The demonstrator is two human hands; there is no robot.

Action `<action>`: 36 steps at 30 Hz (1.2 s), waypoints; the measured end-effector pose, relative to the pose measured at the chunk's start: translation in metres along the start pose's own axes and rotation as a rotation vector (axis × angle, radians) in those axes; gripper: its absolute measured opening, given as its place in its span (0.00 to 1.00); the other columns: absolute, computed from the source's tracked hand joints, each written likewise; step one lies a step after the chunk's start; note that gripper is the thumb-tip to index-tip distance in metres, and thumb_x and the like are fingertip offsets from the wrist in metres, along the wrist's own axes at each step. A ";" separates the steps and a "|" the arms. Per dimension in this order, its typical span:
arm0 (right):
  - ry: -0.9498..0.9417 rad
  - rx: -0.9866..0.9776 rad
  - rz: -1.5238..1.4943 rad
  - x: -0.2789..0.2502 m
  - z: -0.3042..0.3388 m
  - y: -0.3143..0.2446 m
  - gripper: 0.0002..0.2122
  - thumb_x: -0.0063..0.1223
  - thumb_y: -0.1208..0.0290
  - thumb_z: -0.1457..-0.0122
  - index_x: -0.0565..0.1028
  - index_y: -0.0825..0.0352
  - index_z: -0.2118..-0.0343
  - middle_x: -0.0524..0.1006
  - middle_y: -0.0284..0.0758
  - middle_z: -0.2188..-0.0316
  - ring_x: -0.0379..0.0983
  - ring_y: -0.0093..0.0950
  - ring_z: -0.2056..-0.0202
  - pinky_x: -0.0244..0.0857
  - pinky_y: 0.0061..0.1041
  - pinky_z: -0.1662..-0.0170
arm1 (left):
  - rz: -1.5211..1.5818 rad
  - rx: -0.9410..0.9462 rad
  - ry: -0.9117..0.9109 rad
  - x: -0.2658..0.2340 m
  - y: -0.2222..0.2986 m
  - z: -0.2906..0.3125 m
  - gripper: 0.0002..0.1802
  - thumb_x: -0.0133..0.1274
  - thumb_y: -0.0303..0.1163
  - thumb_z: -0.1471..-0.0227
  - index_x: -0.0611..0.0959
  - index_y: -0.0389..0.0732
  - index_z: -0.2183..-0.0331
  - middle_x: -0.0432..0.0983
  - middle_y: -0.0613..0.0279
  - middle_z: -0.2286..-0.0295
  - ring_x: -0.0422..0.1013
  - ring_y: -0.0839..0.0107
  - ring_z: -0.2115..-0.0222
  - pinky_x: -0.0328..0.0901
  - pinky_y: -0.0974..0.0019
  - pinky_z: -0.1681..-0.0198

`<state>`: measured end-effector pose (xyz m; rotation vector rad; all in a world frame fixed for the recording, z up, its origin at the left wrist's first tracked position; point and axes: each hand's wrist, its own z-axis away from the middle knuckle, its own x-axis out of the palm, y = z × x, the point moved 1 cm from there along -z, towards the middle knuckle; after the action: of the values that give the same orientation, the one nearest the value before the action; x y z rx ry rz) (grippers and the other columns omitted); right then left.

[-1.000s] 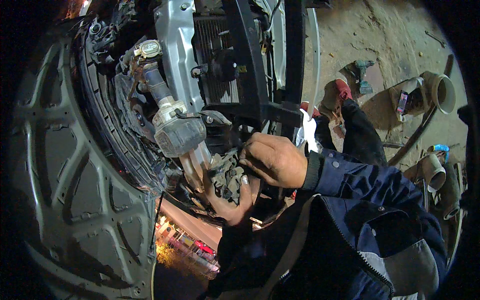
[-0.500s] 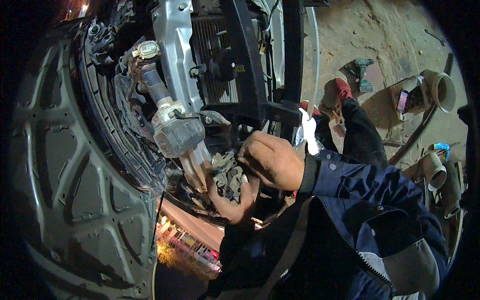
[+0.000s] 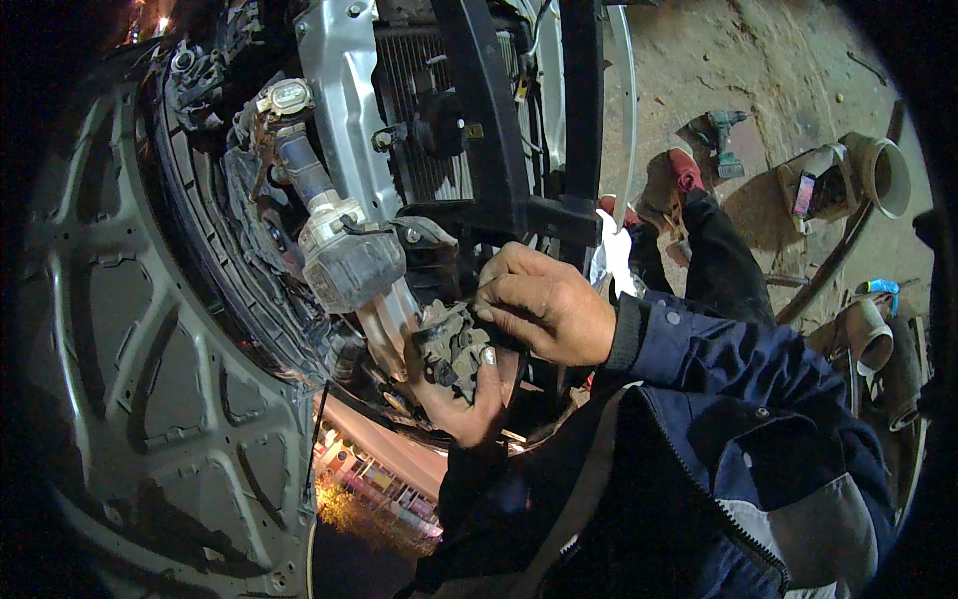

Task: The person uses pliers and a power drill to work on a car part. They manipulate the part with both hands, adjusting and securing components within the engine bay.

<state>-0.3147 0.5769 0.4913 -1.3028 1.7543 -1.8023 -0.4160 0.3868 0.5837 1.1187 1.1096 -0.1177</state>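
A dirty grey metal mechanism (image 3: 451,349), which looks like a hood latch, rests in my left hand (image 3: 467,407). The left thumb presses on its near side and the fingers wrap beneath it. My right hand (image 3: 549,304) is at the mechanism's upper right edge, thumb and fingertips pinched together. Whatever those fingertips hold is hidden. Just left of and beyond my hands lies what looks like a dusty cordless power tool (image 3: 351,270), resting on the car's front end.
The raised hood (image 3: 150,349) fills the left side. Silver panels (image 3: 344,110), the radiator (image 3: 414,70) and black frame bars (image 3: 484,100) stand ahead. On the ground at right are a green cordless drill (image 3: 722,140), a phone (image 3: 804,195) and wide pipe-like pieces (image 3: 883,175).
The mechanism has turned slightly in my left hand. My right hand has shifted a little, its fingers still pinched at the part's edge.
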 end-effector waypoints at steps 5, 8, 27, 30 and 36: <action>-0.048 -0.030 0.018 -0.006 -0.006 0.002 0.07 0.65 0.79 0.37 0.80 0.71 0.57 0.76 0.43 0.62 0.76 0.43 0.58 0.72 0.37 0.54 | 0.046 -0.155 -0.062 -0.001 0.007 -0.002 0.50 0.66 0.20 0.46 0.56 0.22 0.29 0.66 0.34 0.36 0.68 0.50 0.37 0.64 0.50 0.32; -0.096 -0.027 0.020 -0.014 -0.014 0.007 0.07 0.64 0.76 0.35 0.80 0.71 0.58 0.76 0.43 0.63 0.76 0.43 0.59 0.72 0.38 0.54 | -0.008 -0.221 -0.091 -0.001 0.021 -0.010 0.47 0.66 0.21 0.46 0.60 0.21 0.31 0.71 0.36 0.40 0.72 0.53 0.40 0.67 0.52 0.35; -0.217 0.018 0.018 -0.019 -0.021 0.017 0.08 0.63 0.70 0.35 0.81 0.71 0.61 0.79 0.47 0.64 0.77 0.51 0.60 0.72 0.44 0.55 | -0.112 -0.319 -0.251 -0.027 0.066 -0.054 0.36 0.67 0.25 0.43 0.73 0.25 0.37 0.61 0.38 0.30 0.65 0.51 0.34 0.64 0.51 0.35; -0.211 0.025 0.071 -0.018 -0.024 0.012 0.08 0.62 0.71 0.35 0.79 0.72 0.62 0.78 0.48 0.65 0.76 0.52 0.60 0.71 0.45 0.56 | -0.325 -0.093 -0.203 -0.022 0.071 -0.054 0.36 0.66 0.24 0.41 0.72 0.25 0.35 0.76 0.43 0.41 0.75 0.57 0.44 0.68 0.58 0.39; -0.175 -0.086 0.077 -0.002 -0.006 -0.012 0.07 0.61 0.74 0.35 0.75 0.72 0.63 0.73 0.49 0.62 0.73 0.54 0.59 0.70 0.45 0.56 | -0.530 -0.031 -0.049 -0.009 0.073 -0.050 0.37 0.66 0.27 0.40 0.72 0.25 0.35 0.82 0.44 0.48 0.79 0.59 0.51 0.71 0.58 0.44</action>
<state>-0.3134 0.5845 0.5024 -1.3618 1.7773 -1.5382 -0.4111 0.4565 0.6381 0.7672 1.3370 -0.5380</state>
